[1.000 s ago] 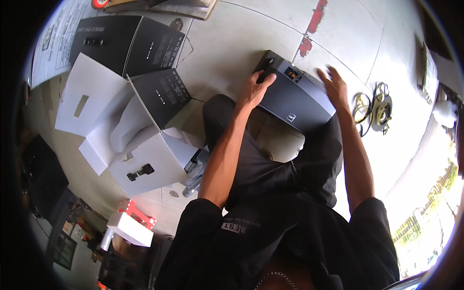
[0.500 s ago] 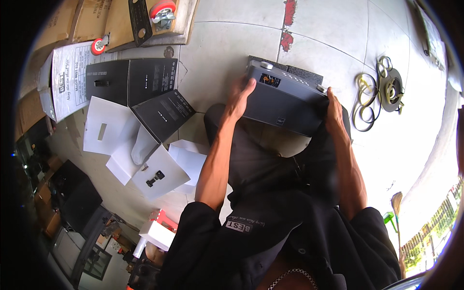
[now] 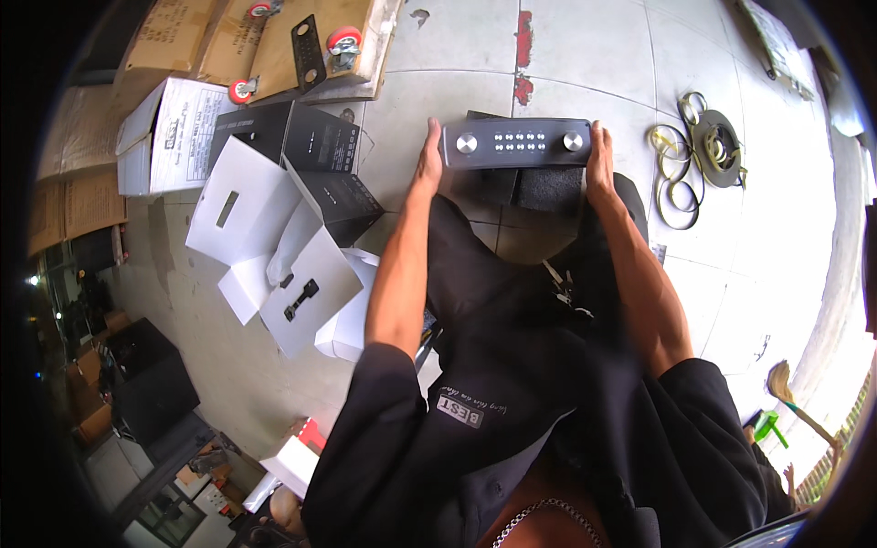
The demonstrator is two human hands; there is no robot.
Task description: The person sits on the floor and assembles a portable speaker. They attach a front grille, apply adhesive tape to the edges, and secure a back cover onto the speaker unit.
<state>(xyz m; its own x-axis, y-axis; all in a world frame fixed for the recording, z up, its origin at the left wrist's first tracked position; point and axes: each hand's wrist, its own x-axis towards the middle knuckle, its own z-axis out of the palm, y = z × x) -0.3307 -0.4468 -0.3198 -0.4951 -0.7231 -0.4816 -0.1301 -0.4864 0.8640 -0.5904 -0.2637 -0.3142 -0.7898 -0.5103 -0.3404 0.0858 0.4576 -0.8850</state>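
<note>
Between my two hands is a black audio amplifier [image 3: 521, 143], its front panel turned up toward me. The panel carries a silver knob near each end and two rows of small buttons. My left hand [image 3: 427, 163] presses against its left end, fingers pointing away from me. At the opposite end my right hand [image 3: 599, 166] grips the side, fingers bent around the edge. A dark foam block [image 3: 548, 190] shows just below the amplifier, on the near side; how the two touch is hidden.
To my left lie an opened black-and-white carton [image 3: 245, 196] and a white box [image 3: 174, 137]. Behind them is a wooden platform [image 3: 361, 82] with red casters. Rolls of tape or banding [image 3: 717, 151] rest on the tiles at right. A broom [image 3: 781, 384] stands at lower right.
The amplifier has tilted between my hands: its top faced me before, and now its knobbed front panel does. The foam shows on its near side now. My view has shifted a little.
</note>
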